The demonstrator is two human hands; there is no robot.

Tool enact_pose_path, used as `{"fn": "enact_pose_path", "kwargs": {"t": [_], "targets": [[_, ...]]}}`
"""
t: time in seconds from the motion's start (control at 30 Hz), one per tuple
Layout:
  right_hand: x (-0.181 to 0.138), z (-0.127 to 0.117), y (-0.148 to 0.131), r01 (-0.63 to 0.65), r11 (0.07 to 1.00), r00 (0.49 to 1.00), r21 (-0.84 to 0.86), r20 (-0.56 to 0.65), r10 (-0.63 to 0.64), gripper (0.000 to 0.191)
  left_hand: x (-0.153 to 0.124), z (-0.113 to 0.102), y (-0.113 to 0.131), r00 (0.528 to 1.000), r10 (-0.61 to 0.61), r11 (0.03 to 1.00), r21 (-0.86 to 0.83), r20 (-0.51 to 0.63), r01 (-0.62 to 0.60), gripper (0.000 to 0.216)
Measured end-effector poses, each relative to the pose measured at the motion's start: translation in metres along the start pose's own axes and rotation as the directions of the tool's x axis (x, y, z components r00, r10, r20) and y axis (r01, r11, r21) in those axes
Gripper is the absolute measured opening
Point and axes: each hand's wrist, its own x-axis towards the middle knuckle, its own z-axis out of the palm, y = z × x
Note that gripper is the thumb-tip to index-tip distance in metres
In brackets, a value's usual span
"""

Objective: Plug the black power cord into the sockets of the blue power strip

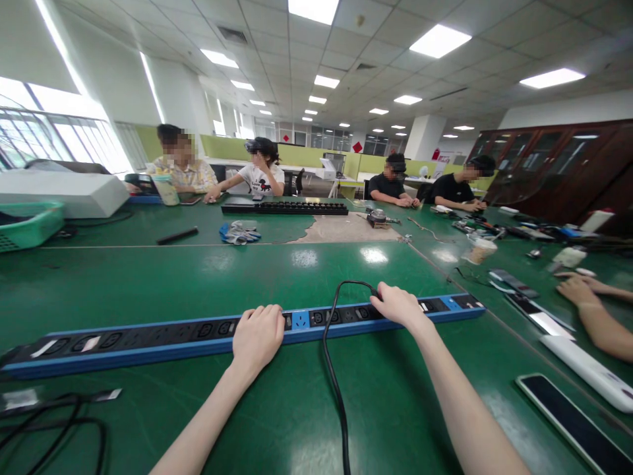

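A long blue and black power strip point(163, 343) lies across the green table in front of me, with a row of sockets along its top. My left hand point(260, 333) is wrapped over the strip left of its middle, just beside a blue socket point(301, 320). Further right, my right hand point(399, 305) is closed round the plug end of a black power cord point(332, 363), at the strip's top. The cord loops up from that hand and runs down toward me. The plug itself is mostly hidden by my fingers, so whether it sits in a socket is unclear.
Black cables point(64, 422) lie at the lower left, a phone point(576, 422) at the lower right. Blue-grey gloves point(240, 232) and a black bar point(177, 235) are beyond the strip. A co-worker's hands point(583, 290) rest at the right. Several people sit across the table.
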Motion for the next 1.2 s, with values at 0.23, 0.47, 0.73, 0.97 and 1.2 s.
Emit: {"fn": "enact_pose_path", "kwargs": {"t": [0.23, 0.47, 0.73, 0.97, 1.2], "targets": [[0.0009, -0.0002, -0.0019, 0.045, 0.999, 0.999, -0.013, -0.015, -0.045, 0.042, 0.0007, 0.0005, 0.0004, 1.0, -0.001, 1.0, 0.015, -0.003, 0.001, 0.033], [0.0017, 0.0024, -0.0029, -0.003, 1.0, 0.999, 0.002, -0.038, 0.003, 0.043, 0.0002, 0.002, 0.0002, 1.0, 0.023, 0.999, 0.025, 0.006, -0.023, 0.034], [0.0011, 0.0005, -0.0004, 0.019, 1.0, 0.999, 0.008, -0.038, -0.018, 0.045, 0.0011, 0.0016, -0.0005, 1.0, 0.023, 0.999, 0.048, 0.016, -0.023, 0.033], [0.0024, 0.003, -0.0024, -0.006, 1.0, 0.999, 0.021, -0.052, 0.007, 0.044, 0.0003, 0.0031, -0.0006, 1.0, 0.03, 0.998, 0.048, 0.009, -0.031, 0.033], [0.007, 0.0009, 0.0056, 0.046, 0.998, 0.999, 0.043, -0.019, -0.045, 0.043, 0.0017, 0.0027, -0.0017, 1.0, 0.021, 0.999, 0.04, 0.021, -0.022, 0.033]]}}
